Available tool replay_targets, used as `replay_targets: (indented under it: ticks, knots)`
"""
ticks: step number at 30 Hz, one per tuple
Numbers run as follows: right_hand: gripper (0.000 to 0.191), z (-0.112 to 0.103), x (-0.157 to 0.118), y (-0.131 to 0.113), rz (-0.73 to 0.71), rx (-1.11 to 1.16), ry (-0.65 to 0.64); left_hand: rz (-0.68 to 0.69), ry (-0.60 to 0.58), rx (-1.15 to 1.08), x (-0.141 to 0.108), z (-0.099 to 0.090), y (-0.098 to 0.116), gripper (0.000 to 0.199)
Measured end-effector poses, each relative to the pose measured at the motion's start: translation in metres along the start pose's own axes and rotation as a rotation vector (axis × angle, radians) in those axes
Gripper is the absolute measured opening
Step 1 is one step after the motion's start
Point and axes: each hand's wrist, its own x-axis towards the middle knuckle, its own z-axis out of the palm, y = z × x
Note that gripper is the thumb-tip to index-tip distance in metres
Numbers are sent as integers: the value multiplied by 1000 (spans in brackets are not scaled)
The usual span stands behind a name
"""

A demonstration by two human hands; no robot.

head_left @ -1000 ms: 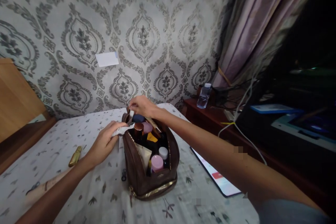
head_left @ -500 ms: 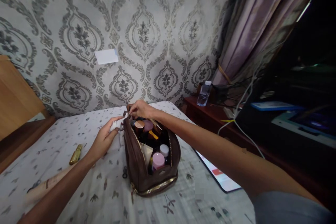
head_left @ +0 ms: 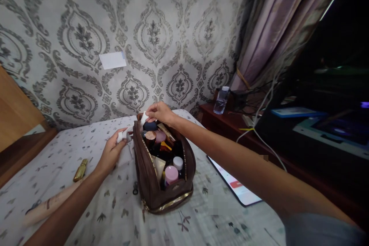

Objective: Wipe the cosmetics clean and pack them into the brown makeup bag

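Note:
A brown cosmetic bag point(head_left: 150, 184) stands unzipped on the bed, its gold zip point(head_left: 174, 204) toward me. Inside lie a pink-lidded jar point(head_left: 171, 175), a white-capped bottle point(head_left: 178, 162), a cream tube point(head_left: 158, 165) and several darker cosmetics. My left hand point(head_left: 112, 150), left of the bag's far end, is closed on crumpled white tissue point(head_left: 122, 135). Over the far end, my right hand point(head_left: 161, 113) pinches a white piece of tissue point(head_left: 144, 117). Whether the two white pieces are joined, I cannot tell.
On the printed sheet point(head_left: 112, 215) lie a gold bottle point(head_left: 80, 170) and a long beige tube point(head_left: 52, 203) at left, partly behind my forearm. A lit tablet point(head_left: 235, 184) lies right of the bag. A clear bottle point(head_left: 221, 100) stands on the red-brown side table point(head_left: 206, 113), near white cables point(head_left: 269, 142).
My right hand has risen slightly, and a white piece now shows at its fingertips. My left hand has shifted a little left and down, away from the bag. The view has moved slightly.

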Motion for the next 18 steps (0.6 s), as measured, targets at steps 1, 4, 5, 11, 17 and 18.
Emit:
replay_targets:
  ticks: [1,4,5,11,17,18]
  knots:
    - [19,0,-2,1,9,3,5,-24,4,-26,0,1,-1,49]
    - [21,3,-7,5,31,-56,-34,-68,14,-70,0,3,-2,51]
    - [22,6,-8,6,38,-81,-55,-74,20,-69,0,3,-2,51]
    - [25,17,-3,10,42,-201,-88,-79,-12,-104,0,2,-5,53]
    - [24,1,5,2,3,-283,14,35,-56,-32,4,4,1,49]
    - [23,-1,6,0,-2,-290,26,62,-75,-16,5,5,3,49]
